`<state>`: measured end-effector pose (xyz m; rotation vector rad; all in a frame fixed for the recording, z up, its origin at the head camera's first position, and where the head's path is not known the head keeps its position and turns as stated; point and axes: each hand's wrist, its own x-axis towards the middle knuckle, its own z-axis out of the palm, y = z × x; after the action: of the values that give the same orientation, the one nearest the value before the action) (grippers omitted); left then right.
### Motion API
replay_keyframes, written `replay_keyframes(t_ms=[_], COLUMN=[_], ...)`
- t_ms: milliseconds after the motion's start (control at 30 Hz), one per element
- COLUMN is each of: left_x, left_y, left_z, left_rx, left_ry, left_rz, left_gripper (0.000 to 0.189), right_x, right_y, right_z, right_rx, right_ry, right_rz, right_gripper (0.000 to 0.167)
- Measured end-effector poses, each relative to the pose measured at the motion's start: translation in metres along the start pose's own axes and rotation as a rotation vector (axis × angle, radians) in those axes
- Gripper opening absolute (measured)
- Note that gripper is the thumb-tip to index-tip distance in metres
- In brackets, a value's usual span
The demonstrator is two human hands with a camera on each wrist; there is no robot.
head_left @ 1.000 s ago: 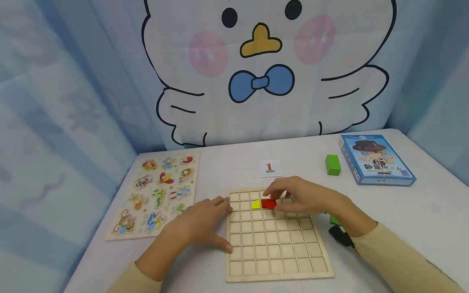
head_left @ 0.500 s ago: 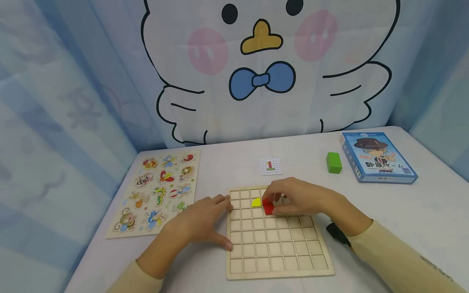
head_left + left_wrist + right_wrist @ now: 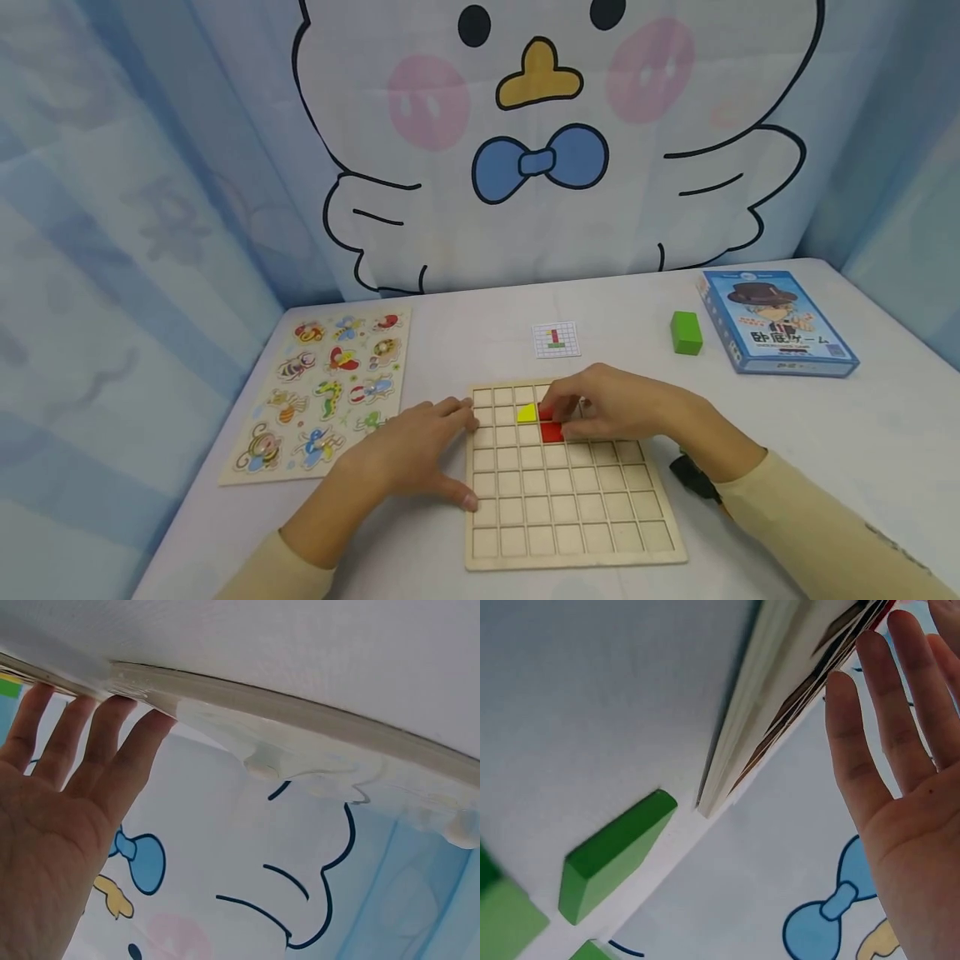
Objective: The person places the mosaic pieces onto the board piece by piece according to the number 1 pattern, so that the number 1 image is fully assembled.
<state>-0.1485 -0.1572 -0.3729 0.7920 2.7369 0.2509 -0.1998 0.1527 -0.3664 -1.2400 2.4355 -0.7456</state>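
Observation:
A wooden grid board (image 3: 577, 508) lies flat on the white table. A yellow piece (image 3: 527, 412) and a red piece (image 3: 552, 431) sit side by side in its upper rows. My right hand (image 3: 600, 406) rests over the board's top, its straight fingers pressing down on the red piece and hiding part of it. My left hand (image 3: 416, 454) lies flat on the table, fingertips against the board's left edge. In the left wrist view, straight fingers (image 3: 97, 742) touch the board's rim (image 3: 247, 705). The right wrist view shows an open palm (image 3: 907, 795) beside the board's edge (image 3: 780, 720).
A small pattern card (image 3: 557, 340) lies beyond the board. A green block (image 3: 686, 332) and a blue game box (image 3: 776, 323) sit at the back right. An animal peg puzzle (image 3: 318, 392) lies on the left. More green blocks (image 3: 615, 855) lie by my right wrist.
The right hand has shifted the red piece slightly nearer and leftward, against the yellow piece, and its fingers have lowered onto it. The left hand has stayed put.

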Motion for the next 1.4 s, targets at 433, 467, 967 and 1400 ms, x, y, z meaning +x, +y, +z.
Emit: replay_keyframes(t_ms=[433,467,967,1400], left_x=[-0.001,-0.001,-0.002,-0.001], left_y=[0.002,0.002,0.003,0.004], left_z=[0.0,0.0,0.0,-0.002], left_rx=[0.007,0.006,-0.006,0.011], left_ry=[0.006,0.003,0.008,0.001], left_rz=[-0.021,-0.023,-0.022,-0.013], left_gripper=[0.092,0.092,0.091,0.091], right_x=[-0.017,-0.019,-0.053,-0.086], right_y=[-0.007,-0.007,0.002,0.007], right_z=[-0.02,-0.021,-0.027,-0.035], right_rx=[-0.028,-0.035,-0.071,-0.066], right_ry=[0.073,0.08,0.141,0.227], right_rz=[0.038,0.032,0.065,0.103], right_gripper=[0.028,0.027,0.025,0.025])
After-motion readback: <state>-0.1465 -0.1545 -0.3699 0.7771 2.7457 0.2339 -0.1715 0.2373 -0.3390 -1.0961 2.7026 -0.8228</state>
